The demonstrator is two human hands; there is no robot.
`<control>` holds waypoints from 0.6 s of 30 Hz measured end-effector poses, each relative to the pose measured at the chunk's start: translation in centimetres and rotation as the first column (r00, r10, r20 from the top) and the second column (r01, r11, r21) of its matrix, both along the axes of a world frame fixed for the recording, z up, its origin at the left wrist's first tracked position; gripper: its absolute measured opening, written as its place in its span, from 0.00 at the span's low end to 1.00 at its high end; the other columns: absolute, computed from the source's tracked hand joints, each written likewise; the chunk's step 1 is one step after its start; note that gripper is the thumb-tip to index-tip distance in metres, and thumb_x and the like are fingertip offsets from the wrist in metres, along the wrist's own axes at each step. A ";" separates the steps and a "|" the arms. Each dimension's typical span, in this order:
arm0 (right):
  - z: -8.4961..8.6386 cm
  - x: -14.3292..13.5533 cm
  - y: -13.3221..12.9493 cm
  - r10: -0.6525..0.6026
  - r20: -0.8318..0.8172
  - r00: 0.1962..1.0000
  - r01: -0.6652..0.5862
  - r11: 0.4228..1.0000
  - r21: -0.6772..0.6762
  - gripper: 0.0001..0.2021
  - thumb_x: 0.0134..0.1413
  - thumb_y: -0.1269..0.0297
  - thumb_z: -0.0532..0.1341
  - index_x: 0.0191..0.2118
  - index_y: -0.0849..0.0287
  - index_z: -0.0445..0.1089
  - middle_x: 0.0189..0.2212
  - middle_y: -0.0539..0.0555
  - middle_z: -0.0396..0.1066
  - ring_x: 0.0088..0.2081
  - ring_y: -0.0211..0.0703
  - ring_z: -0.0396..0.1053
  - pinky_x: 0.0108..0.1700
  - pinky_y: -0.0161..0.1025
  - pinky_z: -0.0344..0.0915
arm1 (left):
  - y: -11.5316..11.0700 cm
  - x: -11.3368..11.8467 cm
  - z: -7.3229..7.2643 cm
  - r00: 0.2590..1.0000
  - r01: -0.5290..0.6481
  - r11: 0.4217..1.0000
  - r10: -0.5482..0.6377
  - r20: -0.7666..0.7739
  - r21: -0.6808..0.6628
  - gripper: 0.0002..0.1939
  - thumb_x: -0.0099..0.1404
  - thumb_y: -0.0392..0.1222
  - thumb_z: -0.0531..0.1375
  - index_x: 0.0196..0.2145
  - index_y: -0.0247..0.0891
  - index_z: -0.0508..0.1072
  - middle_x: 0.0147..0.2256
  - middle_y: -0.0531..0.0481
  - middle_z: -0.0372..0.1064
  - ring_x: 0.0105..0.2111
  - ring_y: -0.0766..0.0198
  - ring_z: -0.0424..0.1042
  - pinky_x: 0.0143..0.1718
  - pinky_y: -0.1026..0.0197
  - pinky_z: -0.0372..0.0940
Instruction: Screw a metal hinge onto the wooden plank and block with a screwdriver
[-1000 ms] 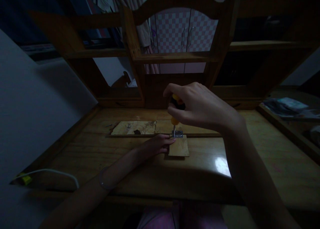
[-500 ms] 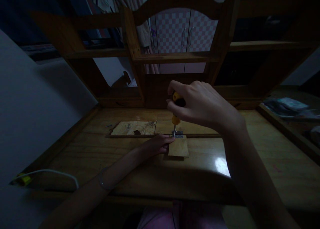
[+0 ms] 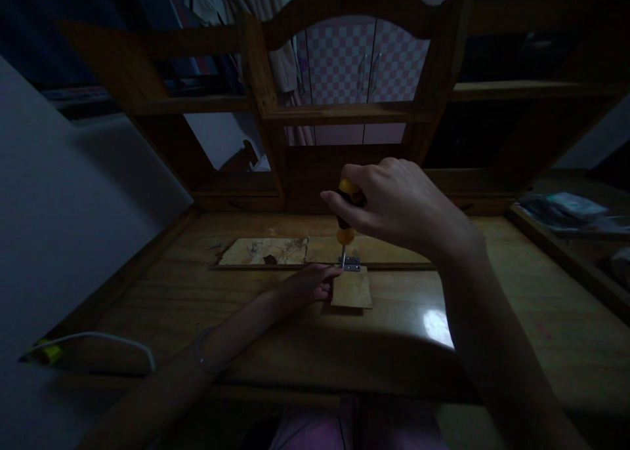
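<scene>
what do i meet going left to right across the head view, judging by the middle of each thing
White cable → bracelet → left hand → yellow-and-black screwdriver → right hand → pale packet.

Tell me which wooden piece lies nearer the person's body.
The small squarish piece, with the left hand at its left edge and the hinge at its far edge. The long strip, stained toward its left end, lies farther, beyond it.
</scene>
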State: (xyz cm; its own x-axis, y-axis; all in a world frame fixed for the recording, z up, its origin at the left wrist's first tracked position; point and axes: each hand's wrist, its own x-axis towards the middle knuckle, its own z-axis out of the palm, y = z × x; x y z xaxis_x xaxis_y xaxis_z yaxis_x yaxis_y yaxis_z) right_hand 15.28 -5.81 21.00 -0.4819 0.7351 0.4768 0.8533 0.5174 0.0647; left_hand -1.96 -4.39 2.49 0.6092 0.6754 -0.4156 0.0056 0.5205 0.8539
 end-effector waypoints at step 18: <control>-0.3 -0.1 0.7 0.147 -0.121 0.982 -0.158 0.983 -0.096 0.14 0.64 0.61 0.52 0.49 0.54 0.72 0.33 0.52 0.74 0.34 0.43 0.69 0.39 0.39 0.55 | 0.6 -0.5 -1.8 1.000 0.026 0.999 -0.025 -0.012 0.039 0.16 0.64 0.49 0.62 0.45 0.38 0.76 0.44 0.42 0.75 0.48 0.53 0.74 0.48 0.58 0.67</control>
State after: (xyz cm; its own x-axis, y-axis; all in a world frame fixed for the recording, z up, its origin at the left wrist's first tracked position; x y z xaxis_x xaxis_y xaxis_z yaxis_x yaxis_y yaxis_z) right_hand 15.18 -5.13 20.74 -0.5398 0.7057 0.4588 0.7625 0.6409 -0.0886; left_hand -2.46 -3.75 0.68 0.6218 0.6756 -0.3963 0.0287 0.4859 0.8735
